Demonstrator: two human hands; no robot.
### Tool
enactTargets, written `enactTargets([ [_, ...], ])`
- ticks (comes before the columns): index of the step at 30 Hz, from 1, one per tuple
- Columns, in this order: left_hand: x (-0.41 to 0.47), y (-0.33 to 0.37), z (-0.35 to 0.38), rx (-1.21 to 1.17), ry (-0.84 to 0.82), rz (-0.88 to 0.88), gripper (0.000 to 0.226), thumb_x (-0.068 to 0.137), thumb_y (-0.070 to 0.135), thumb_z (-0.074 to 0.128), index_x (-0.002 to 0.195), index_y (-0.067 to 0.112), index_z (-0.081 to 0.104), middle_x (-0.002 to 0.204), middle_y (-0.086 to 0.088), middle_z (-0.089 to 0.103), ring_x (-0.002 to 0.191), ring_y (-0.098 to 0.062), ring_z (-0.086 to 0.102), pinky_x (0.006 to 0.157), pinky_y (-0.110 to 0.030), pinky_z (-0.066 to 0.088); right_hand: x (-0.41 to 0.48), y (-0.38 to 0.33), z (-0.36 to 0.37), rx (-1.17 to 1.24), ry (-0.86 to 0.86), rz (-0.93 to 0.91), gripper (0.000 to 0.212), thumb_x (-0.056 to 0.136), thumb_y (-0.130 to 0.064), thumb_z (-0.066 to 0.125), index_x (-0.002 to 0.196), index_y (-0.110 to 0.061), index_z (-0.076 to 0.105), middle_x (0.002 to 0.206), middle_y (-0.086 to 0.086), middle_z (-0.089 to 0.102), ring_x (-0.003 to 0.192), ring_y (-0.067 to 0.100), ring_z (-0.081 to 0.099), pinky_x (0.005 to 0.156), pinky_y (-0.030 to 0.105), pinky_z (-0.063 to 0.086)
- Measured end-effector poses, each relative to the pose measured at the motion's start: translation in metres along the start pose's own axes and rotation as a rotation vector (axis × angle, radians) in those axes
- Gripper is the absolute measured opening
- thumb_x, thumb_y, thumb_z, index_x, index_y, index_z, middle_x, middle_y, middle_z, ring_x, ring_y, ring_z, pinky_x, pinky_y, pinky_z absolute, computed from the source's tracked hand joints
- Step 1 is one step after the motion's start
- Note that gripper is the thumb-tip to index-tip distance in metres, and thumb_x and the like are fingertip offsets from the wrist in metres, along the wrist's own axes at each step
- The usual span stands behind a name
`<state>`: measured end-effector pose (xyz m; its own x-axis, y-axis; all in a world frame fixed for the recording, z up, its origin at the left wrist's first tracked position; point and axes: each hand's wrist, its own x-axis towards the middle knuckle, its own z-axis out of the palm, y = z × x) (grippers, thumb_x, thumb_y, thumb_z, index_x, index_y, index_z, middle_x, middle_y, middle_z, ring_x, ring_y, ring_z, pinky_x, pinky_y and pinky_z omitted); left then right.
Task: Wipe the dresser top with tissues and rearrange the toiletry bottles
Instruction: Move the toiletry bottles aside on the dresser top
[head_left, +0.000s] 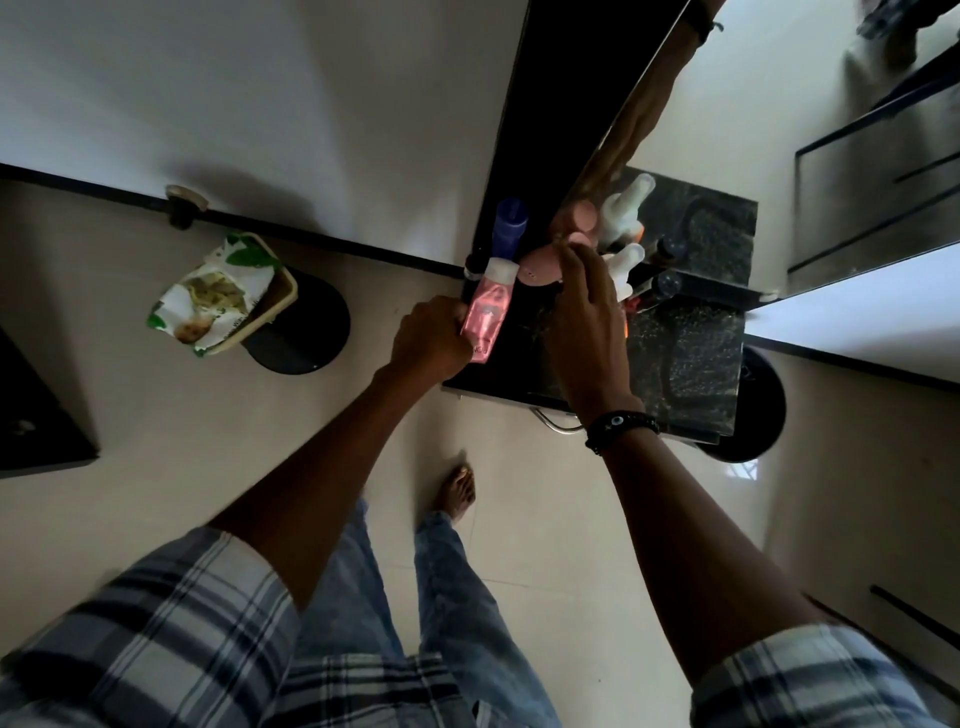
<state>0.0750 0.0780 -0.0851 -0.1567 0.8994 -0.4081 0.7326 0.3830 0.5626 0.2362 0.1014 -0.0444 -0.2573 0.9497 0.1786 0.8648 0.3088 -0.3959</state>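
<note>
My left hand grips a pink translucent bottle with a white cap, at the left edge of the dark speckled dresser top. My right hand reaches over the top, fingertips on a pink rounded container at the back. A blue bottle stands behind the pink bottle. White bottles stand by the mirror, to the right of my fingers. No tissue shows in either hand.
A mirror rises behind the dresser and repeats the bottles. On the floor at left a round black stool carries a basket with a printed packet. A second black stool sits right of the dresser. My bare foot stands below.
</note>
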Motion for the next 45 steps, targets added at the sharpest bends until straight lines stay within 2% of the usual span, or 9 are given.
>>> enactTargets([
  [7, 0.010, -0.015, -0.009, 0.067, -0.227, 0.124, 0.017, 0.085, 0.018, 0.065, 0.093, 0.002, 0.066, 0.104, -0.017, 0.066, 0.098, -0.034, 0.062, 0.078, -0.031, 0.044, -0.035, 0.000, 0.022, 0.060, -0.090, 0.033, 0.024, 0.090, -0.001, 0.050, 0.112, 0.005, 0.058, 0.113, 0.020, 0.059, 0.102, 0.035, 0.057, 0.087, 0.039, 0.050],
  [12, 0.021, -0.015, -0.007, 0.136, -0.248, 0.125, 0.022, 0.084, 0.024, 0.068, 0.101, 0.010, 0.067, 0.104, -0.013, 0.068, 0.098, -0.031, 0.063, 0.076, -0.030, 0.044, -0.052, 0.028, 0.031, 0.179, -0.035, 0.518, 0.014, 0.087, -0.009, 0.058, 0.098, -0.001, 0.057, 0.100, 0.017, 0.059, 0.093, 0.031, 0.056, 0.074, 0.026, 0.037],
  [14, 0.023, -0.012, -0.003, 0.090, -0.152, 0.125, 0.028, 0.082, 0.024, 0.071, 0.103, 0.009, 0.061, 0.106, -0.012, 0.067, 0.097, -0.029, 0.062, 0.077, -0.032, 0.044, -0.049, 0.045, 0.025, 0.185, 0.052, 0.673, 0.026, 0.083, -0.012, 0.064, 0.104, 0.001, 0.053, 0.106, 0.019, 0.055, 0.098, 0.032, 0.054, 0.075, 0.022, 0.032],
  [18, 0.023, -0.012, 0.007, 0.020, -0.015, 0.109, 0.035, 0.081, 0.025, 0.070, 0.106, 0.007, 0.054, 0.110, -0.014, 0.060, 0.098, -0.031, 0.059, 0.077, -0.034, 0.043, -0.024, 0.077, 0.005, 0.243, 0.163, 0.812, 0.070, 0.078, -0.025, 0.075, 0.130, 0.004, 0.039, 0.128, 0.020, 0.044, 0.119, 0.029, 0.044, 0.101, 0.031, 0.034],
  [25, 0.013, -0.016, 0.019, 0.006, 0.062, 0.098, 0.067, 0.078, 0.039, 0.072, 0.125, 0.000, 0.044, 0.122, -0.020, 0.051, 0.108, -0.034, 0.054, 0.082, -0.040, 0.047, 0.014, 0.106, -0.010, 0.313, 0.053, 0.766, 0.059, 0.073, -0.034, 0.080, 0.120, -0.007, 0.057, 0.118, 0.011, 0.066, 0.110, 0.024, 0.062, 0.097, 0.039, 0.049],
  [30, 0.008, -0.011, 0.020, 0.043, 0.070, 0.126, 0.065, 0.074, 0.047, 0.075, 0.116, 0.008, 0.047, 0.116, -0.014, 0.052, 0.097, -0.028, 0.058, 0.069, -0.033, 0.047, 0.013, 0.113, -0.007, 0.269, 0.088, 0.754, 0.039, 0.079, -0.031, 0.074, 0.110, -0.010, 0.064, 0.110, 0.009, 0.071, 0.105, 0.027, 0.066, 0.095, 0.042, 0.050],
  [37, 0.008, -0.013, 0.024, -0.012, 0.132, 0.120, 0.057, 0.074, 0.043, 0.076, 0.111, 0.006, 0.051, 0.112, -0.016, 0.053, 0.093, -0.031, 0.059, 0.065, -0.029, 0.038, -0.022, 0.078, -0.006, 0.315, 0.338, 0.751, 0.031, 0.081, -0.033, 0.073, 0.096, -0.012, 0.058, 0.088, 0.002, 0.069, 0.074, 0.014, 0.064, 0.065, 0.015, 0.046],
  [42, 0.008, -0.015, 0.020, -0.192, 0.165, 0.123, 0.063, 0.072, 0.041, 0.077, 0.109, -0.001, 0.051, 0.109, -0.020, 0.053, 0.086, -0.022, 0.051, 0.063, -0.032, 0.040, -0.051, 0.013, 0.034, 0.427, 0.069, 0.548, 0.021, 0.079, -0.023, 0.077, 0.087, -0.016, 0.059, 0.078, -0.004, 0.066, 0.066, 0.009, 0.064, 0.059, 0.009, 0.045],
  [45, 0.009, -0.017, 0.014, -0.289, 0.196, 0.125, 0.052, 0.078, 0.024, 0.075, 0.116, -0.003, 0.051, 0.116, -0.021, 0.051, 0.102, -0.030, 0.053, 0.080, -0.039, 0.049, -0.048, -0.008, 0.051, 0.468, -0.079, 0.507, 0.023, 0.082, -0.021, 0.074, 0.097, -0.011, 0.060, 0.093, 0.005, 0.069, 0.082, 0.021, 0.067, 0.073, 0.032, 0.055],
])
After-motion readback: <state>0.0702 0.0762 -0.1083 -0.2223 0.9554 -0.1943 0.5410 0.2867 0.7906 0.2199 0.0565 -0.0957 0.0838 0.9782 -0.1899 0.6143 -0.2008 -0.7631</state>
